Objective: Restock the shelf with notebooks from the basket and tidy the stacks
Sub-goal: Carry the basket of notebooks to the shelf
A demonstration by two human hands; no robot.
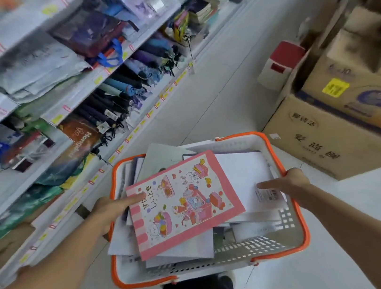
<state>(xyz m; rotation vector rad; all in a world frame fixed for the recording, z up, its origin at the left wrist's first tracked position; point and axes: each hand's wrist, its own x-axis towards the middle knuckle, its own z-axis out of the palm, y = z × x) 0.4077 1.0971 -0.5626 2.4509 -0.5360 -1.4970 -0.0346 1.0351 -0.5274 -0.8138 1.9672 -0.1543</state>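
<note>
A shop aisle with a pale tiled floor (220,85); shelves (91,85) of bags, folded umbrellas and stationery run along my left, cardboard boxes (335,127) stand on my right. Before me is a white basket (269,249) with an orange rim, heaped with notebooks. My left hand (113,211) grips the basket's left edge, forefinger stretched onto the pink cartoon notebook (183,202) lying on top. My right hand (286,183) grips the right rim, forefinger laid on a white notebook (245,173) beside the pink one.
</note>
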